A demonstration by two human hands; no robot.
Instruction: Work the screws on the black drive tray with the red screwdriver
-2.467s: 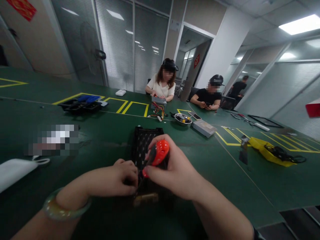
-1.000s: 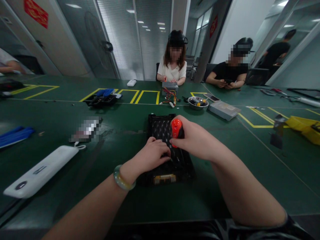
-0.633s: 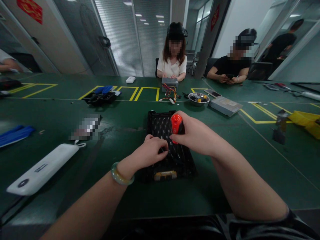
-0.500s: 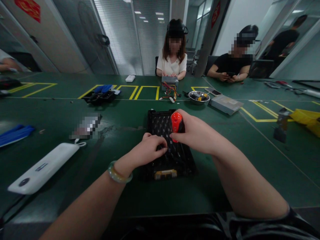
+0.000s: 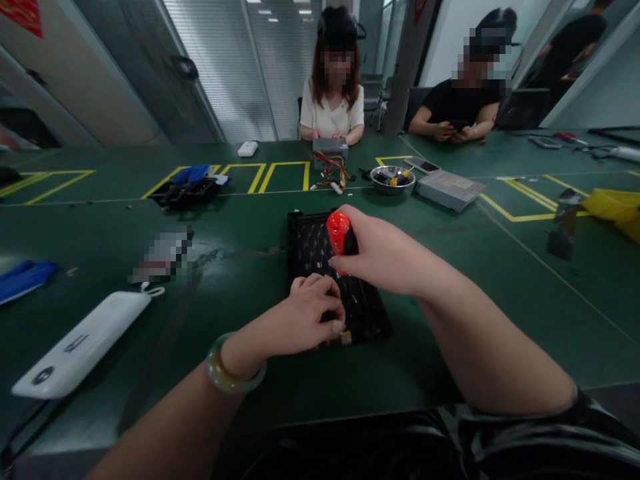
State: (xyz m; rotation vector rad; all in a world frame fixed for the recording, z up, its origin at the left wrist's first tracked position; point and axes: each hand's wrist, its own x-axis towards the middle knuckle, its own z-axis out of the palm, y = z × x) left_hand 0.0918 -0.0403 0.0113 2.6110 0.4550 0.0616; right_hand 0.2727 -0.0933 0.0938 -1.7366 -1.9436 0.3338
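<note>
A black perforated metal case [image 5: 310, 243] lies flat on the green table [image 5: 450, 320] in front of me. My right hand [image 5: 380, 257] is closed round a screwdriver with a red and black handle [image 5: 339, 233], held upright over the case. My left hand [image 5: 305, 317], a green bangle on its wrist, rests with curled fingers on the near end of the case, fingertips pressed together beside the screwdriver's shaft. A yellowish part at the case's near edge is mostly hidden under that hand.
A white power bank [image 5: 80, 343] lies at the near left, blue strips [image 5: 23, 280] beyond it. Across the table sit two people, with a black tray [image 5: 183, 190], a wired grey box [image 5: 330, 147], a metal bowl [image 5: 393, 179] and a flat drive [image 5: 450, 190]. A yellow bin [image 5: 613, 203] stands far right.
My left hand has slid toward me along the case and now covers its near edge. The right hand keeps the screwdriver upright in the same spot. The view has tilted slightly down.
</note>
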